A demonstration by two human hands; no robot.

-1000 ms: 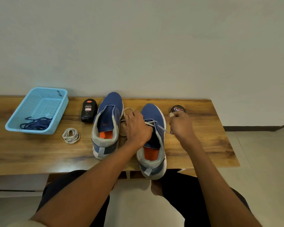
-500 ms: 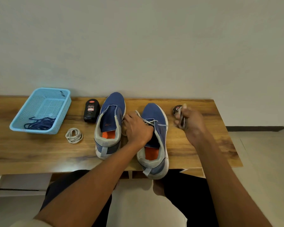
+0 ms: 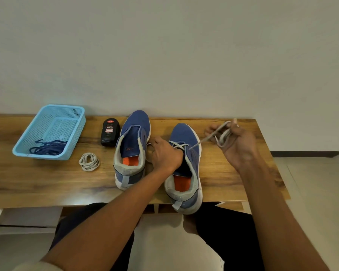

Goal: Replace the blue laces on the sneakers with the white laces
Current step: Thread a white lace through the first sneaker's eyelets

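Note:
Two blue sneakers stand toe-to-wall on the wooden table (image 3: pixel 37 182). The left sneaker (image 3: pixel 132 141) has no lace. On the right sneaker (image 3: pixel 186 137) a white lace (image 3: pixel 199 142) is threaded through the front eyelets. My left hand (image 3: pixel 165 155) grips this sneaker at its tongue and eyelets. My right hand (image 3: pixel 236 142) is raised to the right of the shoe, closed on the looped free end of that white lace, pulling it taut. A second white lace (image 3: pixel 88 161) lies coiled on the table. The blue laces (image 3: pixel 47 148) sit in the light blue basket (image 3: pixel 27 142).
A black bottle of shoe polish (image 3: pixel 110 132) lies between the basket and the left sneaker. The wall runs right behind the table. The right sneaker's heel overhangs the table's front edge, above my knees.
My right hand has drawn the white lace out to the right and upward, away from the shoe, gathering it in loops. It now covers the polish tin seen earlier. My left hand stays on the right sneaker.

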